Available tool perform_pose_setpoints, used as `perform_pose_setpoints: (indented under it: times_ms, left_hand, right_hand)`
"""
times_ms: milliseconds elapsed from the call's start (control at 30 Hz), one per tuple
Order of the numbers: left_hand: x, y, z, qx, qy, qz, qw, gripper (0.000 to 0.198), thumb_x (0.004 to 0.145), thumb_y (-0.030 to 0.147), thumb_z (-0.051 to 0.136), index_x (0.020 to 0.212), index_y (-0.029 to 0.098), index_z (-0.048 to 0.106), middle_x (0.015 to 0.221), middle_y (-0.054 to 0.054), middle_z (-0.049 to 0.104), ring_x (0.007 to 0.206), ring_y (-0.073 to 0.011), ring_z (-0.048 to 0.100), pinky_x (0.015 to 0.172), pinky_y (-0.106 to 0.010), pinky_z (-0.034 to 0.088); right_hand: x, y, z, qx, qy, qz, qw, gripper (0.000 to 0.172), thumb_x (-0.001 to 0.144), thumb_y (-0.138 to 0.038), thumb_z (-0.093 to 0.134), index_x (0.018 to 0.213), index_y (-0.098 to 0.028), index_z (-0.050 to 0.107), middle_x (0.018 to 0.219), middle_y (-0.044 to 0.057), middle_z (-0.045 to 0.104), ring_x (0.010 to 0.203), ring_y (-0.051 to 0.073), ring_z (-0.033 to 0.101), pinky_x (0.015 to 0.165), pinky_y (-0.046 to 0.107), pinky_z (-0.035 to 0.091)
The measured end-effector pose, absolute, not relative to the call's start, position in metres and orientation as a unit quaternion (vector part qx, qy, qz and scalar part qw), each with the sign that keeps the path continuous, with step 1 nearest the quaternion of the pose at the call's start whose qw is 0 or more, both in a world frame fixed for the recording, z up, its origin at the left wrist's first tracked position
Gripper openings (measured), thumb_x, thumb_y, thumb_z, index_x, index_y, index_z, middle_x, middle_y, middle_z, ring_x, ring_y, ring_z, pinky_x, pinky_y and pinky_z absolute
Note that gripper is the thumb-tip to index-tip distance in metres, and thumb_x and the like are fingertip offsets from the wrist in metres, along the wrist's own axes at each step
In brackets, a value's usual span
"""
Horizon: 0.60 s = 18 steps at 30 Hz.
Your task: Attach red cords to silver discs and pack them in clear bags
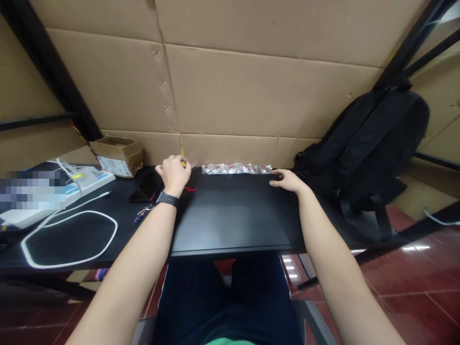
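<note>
A row of clear plastic packets (237, 168) with small red marks lies along the back of the black table (237, 215), near the cardboard wall. At the left, my left hand (175, 173) holds a thin yellow tool (181, 147) that points up against the cardboard; its lower part is hidden by the fingers. My right hand (287, 181) is at the right end of the packet row, fingers apart, with the fingertips near the last packet. A red cord (190, 189) rests just right of my left wrist.
At the left are a small cardboard box (120, 157), a black phone (145, 187), keys (143, 213), a white cable (115, 230) and a white power strip (89, 184). A black backpack (373, 139) leans at the right. Cardboard panels (251, 91) stand behind the table.
</note>
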<state>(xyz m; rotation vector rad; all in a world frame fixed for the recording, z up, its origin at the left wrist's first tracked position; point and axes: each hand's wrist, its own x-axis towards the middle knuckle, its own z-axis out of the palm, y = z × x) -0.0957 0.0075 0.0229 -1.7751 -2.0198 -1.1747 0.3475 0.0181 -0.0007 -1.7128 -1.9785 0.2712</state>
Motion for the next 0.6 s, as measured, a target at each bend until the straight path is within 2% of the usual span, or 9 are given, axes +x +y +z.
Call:
perform_pose_setpoints:
  times_ms: [67,167,333,400,500,533,567,600]
  left_hand:
    - [-0.085,-0.005,0.030,-0.642,-0.630,-0.425,0.104,0.023,0.091,0.034,0.048,0.095,0.023,0.068,0.112,-0.009,0.069,0.108,-0.0283,0.059,0.095,-0.043,0.035]
    - [-0.057,-0.019,0.031,-0.713,-0.579,-0.390,0.055,0.022,0.092,0.031,0.049,0.098,0.023,0.069,0.108,-0.007,0.071,0.104,-0.0252,0.062,0.094,-0.037,0.038]
    - [-0.017,-0.023,0.010,-0.813,-0.513,-0.273,-0.019,0.021,0.086,0.028,0.058,0.103,0.027,0.071,0.113,-0.006,0.072,0.112,-0.0267,0.061,0.102,-0.040,0.035]
    - [-0.016,-0.021,0.005,-0.833,-0.491,-0.251,-0.037,0.039,0.080,0.031,0.067,0.119,0.032,0.065,0.127,-0.005,0.066,0.122,-0.0283,0.056,0.104,-0.042,0.034]
    - [-0.033,-0.018,0.008,-0.838,-0.491,-0.234,-0.046,0.085,0.068,0.034,0.077,0.145,0.038,0.041,0.149,-0.006,0.048,0.135,-0.0341,0.043,0.104,-0.046,0.035]
    - [-0.043,-0.016,0.011,-0.836,-0.497,-0.229,-0.045,0.091,0.067,0.033,0.077,0.148,0.038,0.036,0.152,-0.006,0.046,0.135,-0.0352,0.042,0.103,-0.047,0.036]
    - [-0.054,-0.013,0.015,-0.836,-0.499,-0.224,-0.041,0.089,0.068,0.029,0.073,0.149,0.037,0.036,0.151,-0.006,0.047,0.134,-0.0347,0.044,0.102,-0.046,0.037]
    - [-0.066,-0.011,0.018,-0.833,-0.507,-0.219,-0.036,0.080,0.071,0.024,0.067,0.145,0.036,0.041,0.144,-0.006,0.054,0.128,-0.0324,0.049,0.101,-0.045,0.039]
  right_hand:
    - [0.351,0.017,-0.003,-0.631,-0.733,0.126,0.222,0.057,0.067,-0.032,0.082,0.121,-0.019,0.068,0.119,0.010,0.072,0.106,0.026,0.067,0.091,0.034,0.053]
    - [0.356,0.022,-0.007,-0.641,-0.728,0.127,0.208,0.053,0.067,-0.025,0.083,0.118,-0.018,0.071,0.115,0.010,0.073,0.103,0.025,0.068,0.091,0.032,0.052]
    - [0.366,0.028,-0.011,-0.649,-0.717,0.131,0.218,0.045,0.064,-0.015,0.082,0.108,-0.018,0.074,0.100,0.008,0.075,0.087,0.020,0.069,0.081,0.028,0.053]
    - [0.368,0.029,-0.013,-0.647,-0.715,0.139,0.226,0.046,0.062,-0.016,0.084,0.107,-0.018,0.074,0.097,0.007,0.074,0.082,0.018,0.068,0.078,0.027,0.053]
    - [0.366,0.031,-0.013,-0.649,-0.710,0.139,0.235,0.049,0.058,-0.019,0.087,0.106,-0.018,0.074,0.093,0.006,0.073,0.078,0.018,0.068,0.075,0.026,0.052]
    - [0.364,0.031,-0.013,-0.652,-0.708,0.138,0.234,0.048,0.057,-0.019,0.087,0.103,-0.018,0.075,0.091,0.005,0.073,0.077,0.018,0.068,0.074,0.026,0.052]
    - [0.362,0.031,-0.012,-0.655,-0.707,0.135,0.232,0.046,0.057,-0.019,0.088,0.100,-0.019,0.075,0.088,0.004,0.073,0.077,0.018,0.068,0.073,0.026,0.052]
    - [0.360,0.030,-0.012,-0.657,-0.705,0.133,0.230,0.043,0.056,-0.021,0.088,0.097,-0.019,0.075,0.087,0.004,0.074,0.076,0.018,0.068,0.072,0.026,0.052]
